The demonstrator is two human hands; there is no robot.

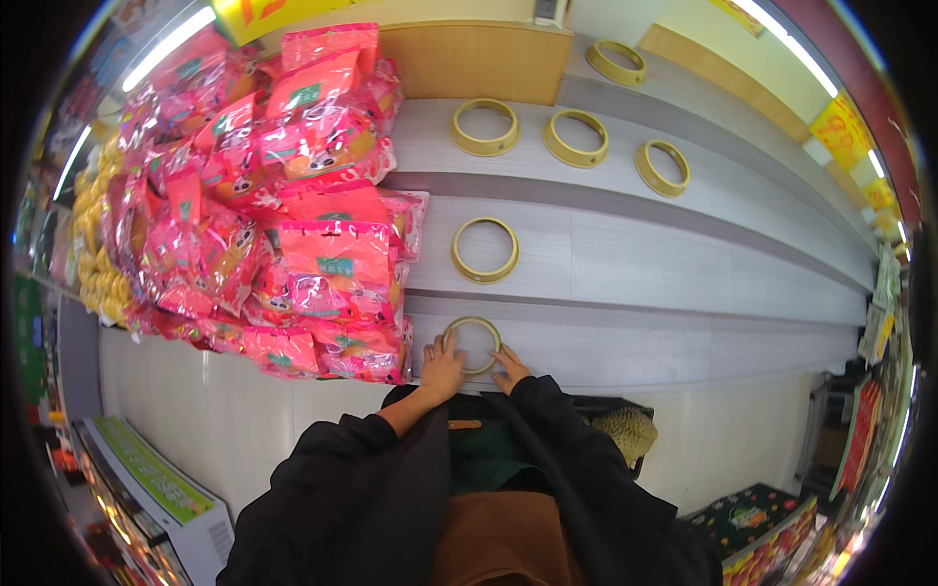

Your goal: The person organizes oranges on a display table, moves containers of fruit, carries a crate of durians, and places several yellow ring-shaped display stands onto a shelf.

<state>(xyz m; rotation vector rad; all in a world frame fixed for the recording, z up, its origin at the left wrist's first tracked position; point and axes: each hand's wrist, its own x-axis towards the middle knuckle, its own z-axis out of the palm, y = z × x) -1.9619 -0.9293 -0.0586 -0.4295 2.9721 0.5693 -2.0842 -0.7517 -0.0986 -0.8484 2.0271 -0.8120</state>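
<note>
On the lowest tier of the grey stepped display shelf (630, 344) lies a yellowish ring-shaped stand (447, 335). My left hand (442, 368) touches its left side, and my right hand (511, 368) is at its right edge with fingers bent. Directly above, on the middle tier, sits another yellow ring stand (485, 278). Farther back, a row holds three more: one ring stand (485, 147), a second ring stand (576, 155) and a third ring stand (645, 170). A further ring stand (618, 75) rests on the top tier.
Pink printed plastic bags (337, 271) are piled on the tiers to my left, beside yellow fruit (95, 249). A durian (625, 434) sits in a black crate (637, 469) close to my right side. A patterned box (755, 513) stands at the lower right.
</note>
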